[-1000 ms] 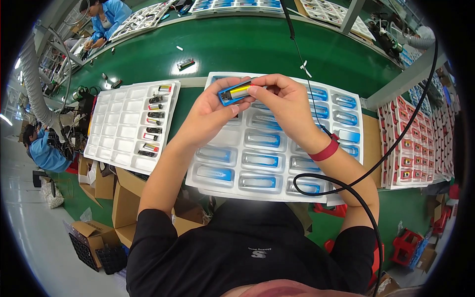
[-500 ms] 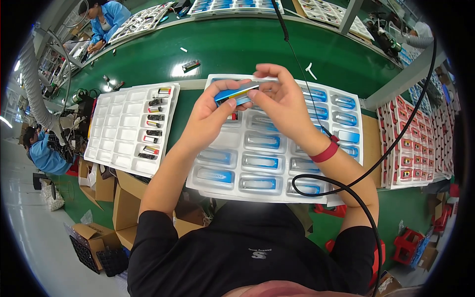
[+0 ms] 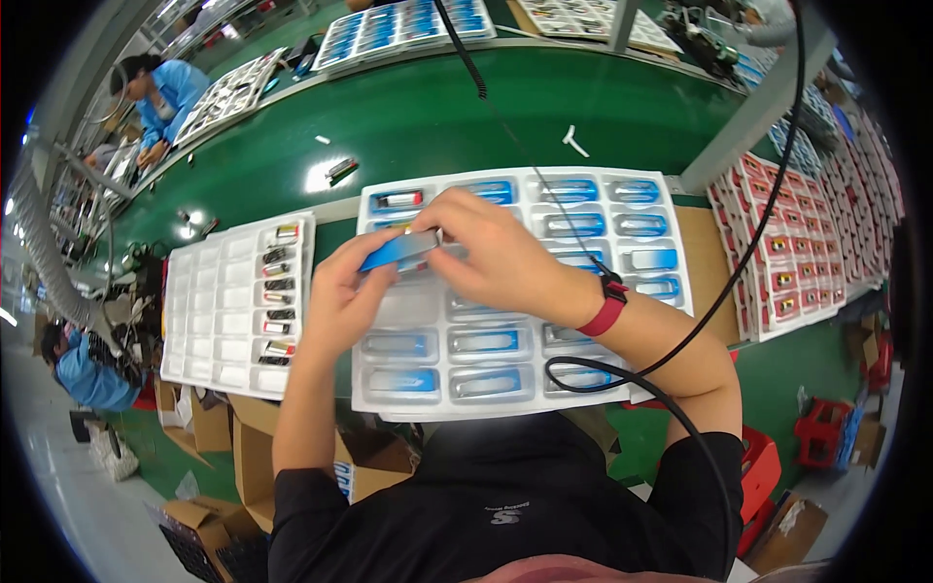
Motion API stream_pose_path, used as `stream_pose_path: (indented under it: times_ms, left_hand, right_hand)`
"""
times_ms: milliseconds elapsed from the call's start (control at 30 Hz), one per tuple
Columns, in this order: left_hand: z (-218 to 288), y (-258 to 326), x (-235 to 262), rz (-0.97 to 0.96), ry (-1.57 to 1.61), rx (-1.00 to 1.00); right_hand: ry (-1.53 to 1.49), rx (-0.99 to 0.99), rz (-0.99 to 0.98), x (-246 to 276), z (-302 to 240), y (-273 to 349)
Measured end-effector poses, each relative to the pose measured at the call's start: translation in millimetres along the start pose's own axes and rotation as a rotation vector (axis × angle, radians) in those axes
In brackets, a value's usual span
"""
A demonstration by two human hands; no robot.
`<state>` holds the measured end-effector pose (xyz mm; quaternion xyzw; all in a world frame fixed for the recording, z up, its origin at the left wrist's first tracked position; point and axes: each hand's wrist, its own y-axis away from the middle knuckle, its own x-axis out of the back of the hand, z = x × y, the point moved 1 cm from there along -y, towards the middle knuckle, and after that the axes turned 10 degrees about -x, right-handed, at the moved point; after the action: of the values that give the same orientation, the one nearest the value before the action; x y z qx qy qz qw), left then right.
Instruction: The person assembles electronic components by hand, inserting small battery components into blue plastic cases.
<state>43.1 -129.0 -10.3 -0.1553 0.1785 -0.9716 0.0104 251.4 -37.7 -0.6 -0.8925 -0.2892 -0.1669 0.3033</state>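
Between my hands is a small flat casing (image 3: 397, 251), blue fading to grey, held tilted above the near tray. My left hand (image 3: 342, 296) grips its blue end between thumb and fingers. At the grey end, the fingers of my right hand (image 3: 478, 251) are closed around the edge. Below lies a white moulded tray (image 3: 393, 306) whose compartments hold blue-and-clear casings (image 3: 486, 341). One far-left compartment holds a red, black and white cylindrical battery cell (image 3: 398, 199). My hands hide some of the middle compartments. A red wrist strap (image 3: 606, 308) with a cord circles my right wrist.
To the left, another white tray (image 3: 199, 330) carries cells and black parts in its right column. Red-and-white stacked trays (image 3: 777, 243) stand at right. A loose cell (image 3: 342, 171) lies on the green bench (image 3: 418, 117). Black cable (image 3: 753, 282) loops past my right arm. Co-workers sit at left.
The view has shifted, and my hands have come lower and left over the tray with the casing. The casing is turned, its broad blue-grey face now showing. My right fingers have closed onto its end.
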Motion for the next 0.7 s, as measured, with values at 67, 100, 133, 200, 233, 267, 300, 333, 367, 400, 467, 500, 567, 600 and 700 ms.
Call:
stream_pose_path:
  times_ms: [67,100,133,200,233,267,300,333,367,400,467,500,567,600,700]
  left_hand:
    - [2,-15,27,-0.145,-0.154,-0.094]
    - [3,-33,37,-0.305,-0.171,-0.154]
    - [0,-51,45,-0.459,-0.198,-0.203]
    - [-32,-100,68,-0.336,-0.132,0.114]
    - [-61,-125,78,-0.189,-0.178,0.102]
    - [-98,-146,87,-0.040,-0.225,0.084]
    - [-153,-149,115,0.017,-0.511,0.015]
    - [-193,-139,144,0.073,-0.802,-0.045]
    - [-213,-145,132,0.025,-0.784,0.073]
    - [-223,-151,120,-0.021,-0.771,0.189]
    - [-229,-157,108,-0.053,-0.931,0.126]
    - [-228,-157,104,-0.087,-1.090,0.084]
    - [-221,-160,109,-0.101,-1.062,0.096]
    - [-217,-157,111,-0.116,-1.025,0.112]
    - [-165,-163,84,-0.111,-0.580,0.178]
  right_hand:
    - [0.004,-0.013,-0.023,-4,-3,4]
    - [0.031,-0.102,-0.081,-4,-4,8]
    - [0.047,-0.186,-0.144,-8,-3,11]
    - [0.103,-0.106,-0.080,-15,-7,16]
    - [0.178,-0.086,-0.109,-17,-10,17]
    - [0.257,-0.062,-0.136,-20,-14,16]
    - [0.231,-0.037,-0.188,-29,-21,13]
    - [0.216,-0.001,-0.204,-39,-27,12]
    - [0.332,0.033,-0.233,-41,-20,15]
    - [0.448,0.071,-0.261,-43,-14,17]
    - [0.515,0.170,-0.217,-41,-8,20]
    - [0.552,0.177,-0.203,-41,-6,22]
    - [0.578,0.194,-0.190,-43,-4,23]
    - [0.571,0.180,-0.213,-43,-3,22]
    - [0.566,0.112,-0.242,-35,7,21]
